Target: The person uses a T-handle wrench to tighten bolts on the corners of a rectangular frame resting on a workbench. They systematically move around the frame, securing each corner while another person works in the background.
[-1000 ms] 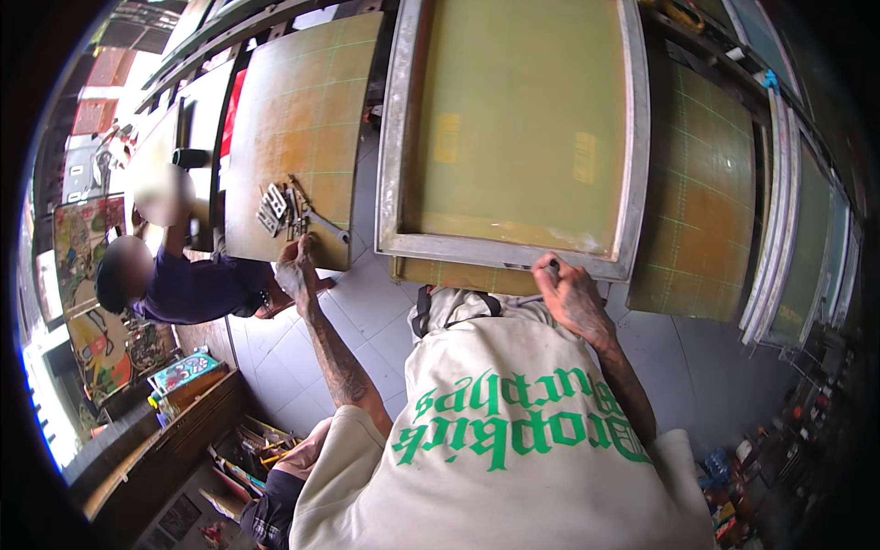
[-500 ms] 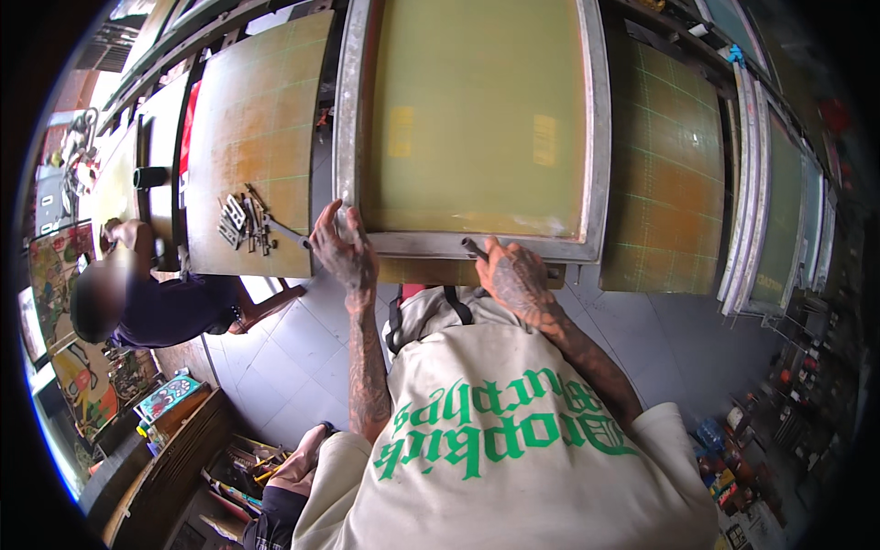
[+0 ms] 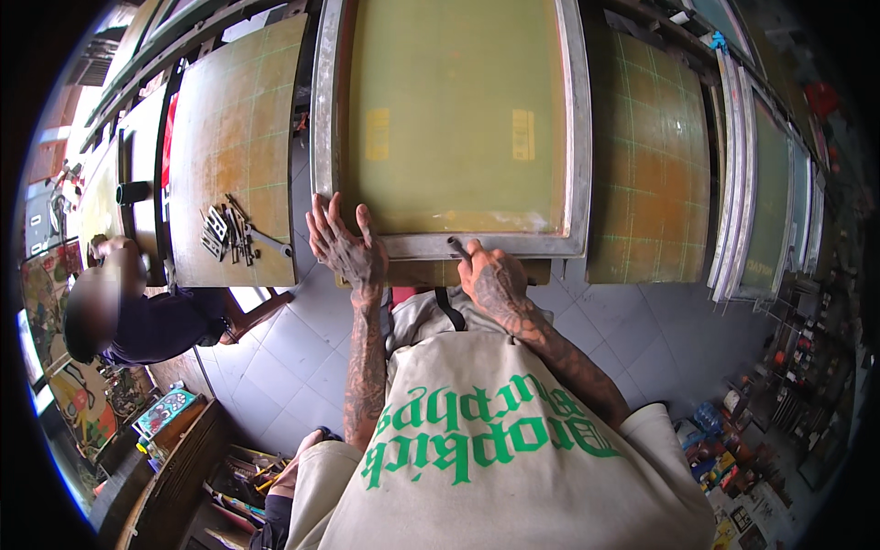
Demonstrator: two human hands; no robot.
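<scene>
head view: your left hand (image 3: 353, 257), fingers spread, is at the near-left corner of the framed yellowish screen (image 3: 454, 119); your right hand (image 3: 498, 282) has its fingers curled around a dark rod-like tool (image 3: 457, 246) over the screen's near rail (image 3: 541, 246).

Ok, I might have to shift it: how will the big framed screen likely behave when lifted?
The framed screen probably stays stiff, given its broad grey rim. It may feel unwieldy, being so wide and flat. The thin-looking sheet inside could be fragile.
</scene>
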